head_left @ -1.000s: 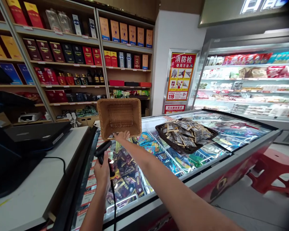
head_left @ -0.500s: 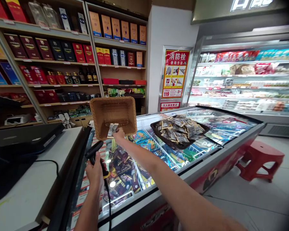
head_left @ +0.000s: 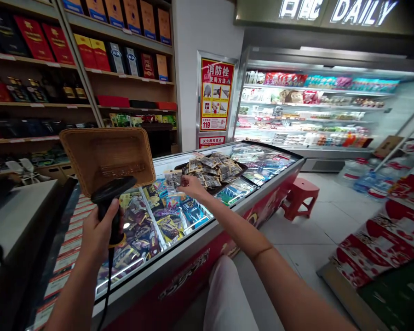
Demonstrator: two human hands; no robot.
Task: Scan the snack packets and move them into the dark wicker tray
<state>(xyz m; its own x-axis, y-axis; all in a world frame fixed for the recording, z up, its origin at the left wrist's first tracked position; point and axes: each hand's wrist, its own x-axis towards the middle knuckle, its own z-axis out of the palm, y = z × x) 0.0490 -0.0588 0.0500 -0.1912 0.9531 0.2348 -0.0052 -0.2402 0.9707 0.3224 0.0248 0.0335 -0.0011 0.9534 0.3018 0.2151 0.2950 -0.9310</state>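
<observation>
My left hand [head_left: 98,232] grips the handle of a black barcode scanner [head_left: 111,192], whose cable hangs down along my forearm. It is held over the glass lid of a chest freezer [head_left: 179,225]. My right hand [head_left: 192,186] reaches across the lid to the near edge of a dark tray [head_left: 227,183] heaped with small grey snack packets [head_left: 212,166]. Its fingers pinch one small packet [head_left: 173,178]. A tan wicker basket [head_left: 89,151] stands tilted on the lid, just behind the scanner.
A white counter [head_left: 10,216] lies at my left. Shelves of boxed bottles [head_left: 89,50] line the back wall. An open chiller [head_left: 313,110] stands behind the freezer. A red stool [head_left: 300,195] sits on the floor, with stacked red cartons [head_left: 382,239] at right.
My right hand left the wicker basket, where it held a packet, and moved right to the dark tray. The view swung right. The scanner rose in my left hand.
</observation>
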